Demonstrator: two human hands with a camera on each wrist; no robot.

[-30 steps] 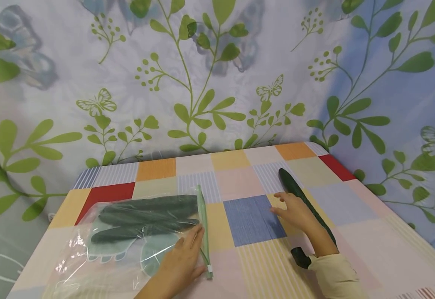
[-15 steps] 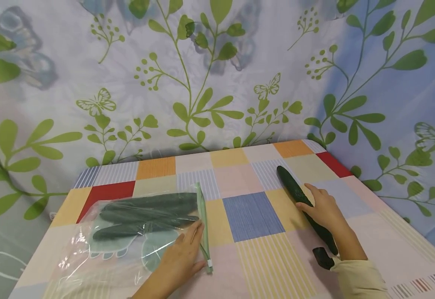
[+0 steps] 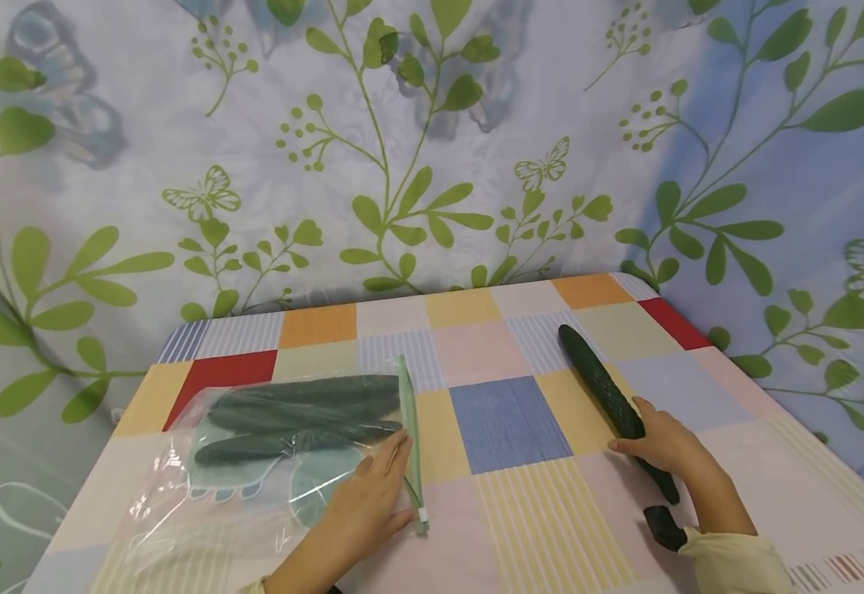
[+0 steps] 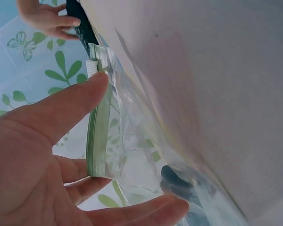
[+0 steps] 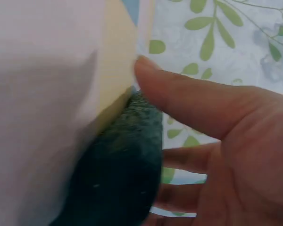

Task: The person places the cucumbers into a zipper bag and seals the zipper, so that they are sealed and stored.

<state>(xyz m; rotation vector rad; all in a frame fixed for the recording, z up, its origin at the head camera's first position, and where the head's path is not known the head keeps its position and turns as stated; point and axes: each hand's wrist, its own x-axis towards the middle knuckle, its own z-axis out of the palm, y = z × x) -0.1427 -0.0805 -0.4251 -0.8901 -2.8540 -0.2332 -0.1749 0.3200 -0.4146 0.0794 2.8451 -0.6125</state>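
In the head view, a clear zip bag with a green zip strip lies flat at the left, several cucumbers inside it. My left hand rests on the bag beside the strip, fingers nearly straight. In the left wrist view, the thumb touches the strip near its white slider. A loose cucumber lies slantwise at the right. Over its near half is my right hand, thumb on one side and fingers on the other. No firm grip shows in the right wrist view, where the cucumber sits below the thumb.
A patchwork cloth covers the table. Leaf-printed curtains hang behind and at the right, close to the table edges. A small black device sits at my right wrist.
My right hand has come over from the left of the loose cucumber, then back toward me, and now straddles its near half. The left hand and the bag have stayed nearly still.
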